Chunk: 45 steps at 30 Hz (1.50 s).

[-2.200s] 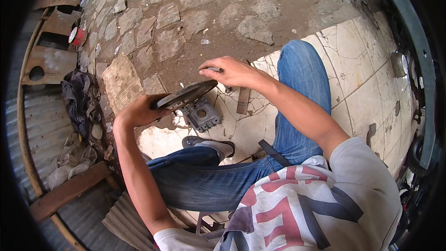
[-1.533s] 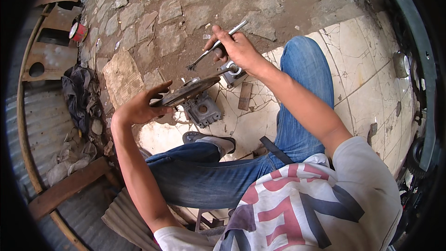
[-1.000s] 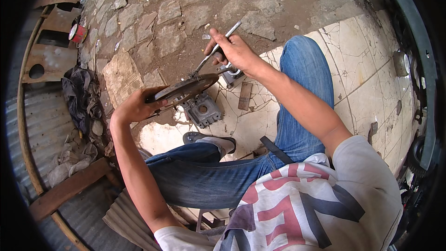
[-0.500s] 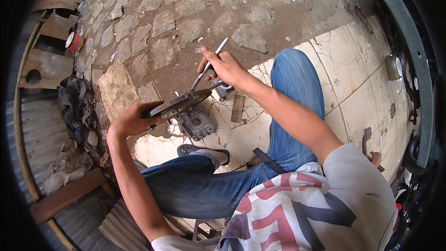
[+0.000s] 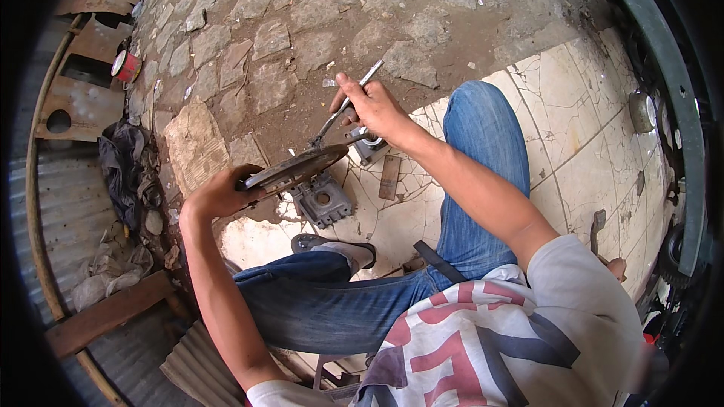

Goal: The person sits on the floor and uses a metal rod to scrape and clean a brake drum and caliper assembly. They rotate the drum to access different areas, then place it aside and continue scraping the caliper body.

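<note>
My left hand (image 5: pixel 221 196) grips the left edge of a dark, round metal plate (image 5: pixel 305 166), held tilted above the ground. A short bar sticks out near the plate's right end. In my right hand (image 5: pixel 375 111) is a thin silver rod-like tool (image 5: pixel 369 73), its dark, rough lower end touching the top of the plate. The fingers close round its middle, with the thumb along it. Beneath the plate, a grey metal casting (image 5: pixel 324 200) with a round hole sits on the tiles, partly covered. Another small metal part (image 5: pixel 369 151) lies below my right hand.
A flat brown strip (image 5: pixel 389 177) lies on cracked tiles beside my bent knee (image 5: pixel 486 136). Stone paving (image 5: pixel 294 53) spreads ahead. At left are a red can (image 5: pixel 127 66), dark cloth (image 5: pixel 121 177) and corrugated metal sheets (image 5: pixel 56 218). A round metal tin (image 5: pixel 642 111) stands at right.
The whole view has shifted slightly. The tool's dark end sits a little farther right along the plate; both hands keep their hold.
</note>
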Each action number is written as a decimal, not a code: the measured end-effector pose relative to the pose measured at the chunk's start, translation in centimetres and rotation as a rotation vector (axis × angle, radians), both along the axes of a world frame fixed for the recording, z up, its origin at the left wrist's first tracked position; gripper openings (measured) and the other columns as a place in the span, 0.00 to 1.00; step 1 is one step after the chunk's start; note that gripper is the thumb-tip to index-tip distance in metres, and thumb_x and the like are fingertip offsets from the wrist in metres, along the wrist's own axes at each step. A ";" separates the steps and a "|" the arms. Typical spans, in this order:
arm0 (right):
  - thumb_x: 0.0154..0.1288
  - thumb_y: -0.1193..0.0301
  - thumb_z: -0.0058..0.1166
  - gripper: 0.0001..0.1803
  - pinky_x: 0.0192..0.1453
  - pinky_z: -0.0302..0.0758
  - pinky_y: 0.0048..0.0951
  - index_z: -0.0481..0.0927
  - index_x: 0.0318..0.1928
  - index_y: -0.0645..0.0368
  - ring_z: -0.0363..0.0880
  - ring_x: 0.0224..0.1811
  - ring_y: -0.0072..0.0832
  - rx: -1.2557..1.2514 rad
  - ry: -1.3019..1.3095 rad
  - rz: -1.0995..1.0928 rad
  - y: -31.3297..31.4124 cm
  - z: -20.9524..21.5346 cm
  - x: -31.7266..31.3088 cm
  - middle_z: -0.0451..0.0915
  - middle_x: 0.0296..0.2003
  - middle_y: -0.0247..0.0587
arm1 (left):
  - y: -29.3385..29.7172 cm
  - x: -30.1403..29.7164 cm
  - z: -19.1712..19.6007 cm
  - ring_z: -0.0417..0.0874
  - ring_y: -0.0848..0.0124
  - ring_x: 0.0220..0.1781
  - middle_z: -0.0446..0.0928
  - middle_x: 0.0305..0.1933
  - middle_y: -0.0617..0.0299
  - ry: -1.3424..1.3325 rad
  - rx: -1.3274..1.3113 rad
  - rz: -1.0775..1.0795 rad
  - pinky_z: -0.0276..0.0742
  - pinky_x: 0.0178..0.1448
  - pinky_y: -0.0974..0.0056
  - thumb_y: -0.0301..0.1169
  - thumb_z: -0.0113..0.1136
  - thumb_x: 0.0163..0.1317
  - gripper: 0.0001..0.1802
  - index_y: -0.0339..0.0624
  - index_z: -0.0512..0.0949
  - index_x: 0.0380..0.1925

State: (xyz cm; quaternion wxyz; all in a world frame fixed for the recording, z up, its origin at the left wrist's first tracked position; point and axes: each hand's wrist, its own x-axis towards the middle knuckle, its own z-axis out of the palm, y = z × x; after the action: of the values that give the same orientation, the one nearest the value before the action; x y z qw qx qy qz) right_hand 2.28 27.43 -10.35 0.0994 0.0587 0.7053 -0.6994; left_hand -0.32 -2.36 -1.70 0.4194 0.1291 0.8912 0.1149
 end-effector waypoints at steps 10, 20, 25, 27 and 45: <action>0.72 0.39 0.30 0.38 0.31 0.72 0.20 0.82 0.36 0.60 0.72 0.23 0.16 -0.100 0.004 0.008 -0.9 -0.3 0.2 0.72 0.19 0.29 | 1.2 0.1 1.2 0.83 0.64 0.39 0.83 0.37 0.52 0.013 -0.138 -0.033 0.75 0.44 0.60 0.47 0.66 0.55 0.26 0.39 0.78 0.47; 0.73 0.40 0.28 0.37 0.28 0.70 0.18 0.80 0.35 0.61 0.74 0.25 0.14 -0.287 0.031 0.085 -0.7 1.7 1.1 0.74 0.21 0.30 | 1.7 0.2 1.6 0.83 0.60 0.42 0.83 0.38 0.52 0.026 -0.171 -0.022 0.76 0.46 0.58 0.44 0.70 0.51 0.23 0.41 0.80 0.43; 0.72 0.40 0.29 0.37 0.29 0.70 0.18 0.80 0.36 0.60 0.75 0.25 0.14 -0.263 0.011 0.070 -1.1 1.1 1.0 0.75 0.22 0.30 | 1.2 0.2 1.2 0.83 0.61 0.43 0.83 0.40 0.52 0.038 -0.135 -0.033 0.76 0.47 0.59 0.42 0.69 0.52 0.25 0.41 0.78 0.47; 0.72 0.40 0.29 0.37 0.30 0.71 0.18 0.81 0.36 0.61 0.75 0.25 0.15 -0.268 0.008 0.059 -1.1 1.0 1.0 0.75 0.22 0.30 | 1.3 0.2 1.4 0.83 0.60 0.44 0.82 0.40 0.51 0.038 -0.142 -0.028 0.76 0.48 0.58 0.43 0.69 0.52 0.25 0.41 0.78 0.47; 0.72 0.40 0.27 0.38 0.37 0.74 0.19 0.78 0.51 0.59 0.76 0.30 0.16 -0.247 0.013 0.088 -1.4 -0.6 0.5 0.77 0.29 0.31 | 1.9 0.6 1.8 0.82 0.58 0.45 0.82 0.40 0.52 0.047 -0.201 -0.032 0.75 0.47 0.57 0.40 0.68 0.54 0.21 0.44 0.78 0.47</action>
State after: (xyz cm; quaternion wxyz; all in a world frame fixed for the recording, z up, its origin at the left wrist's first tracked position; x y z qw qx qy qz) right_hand 2.77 26.03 -10.97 0.1320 0.0103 0.6165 -0.7761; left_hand 0.26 -0.50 0.14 0.4109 0.1031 0.9057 0.0151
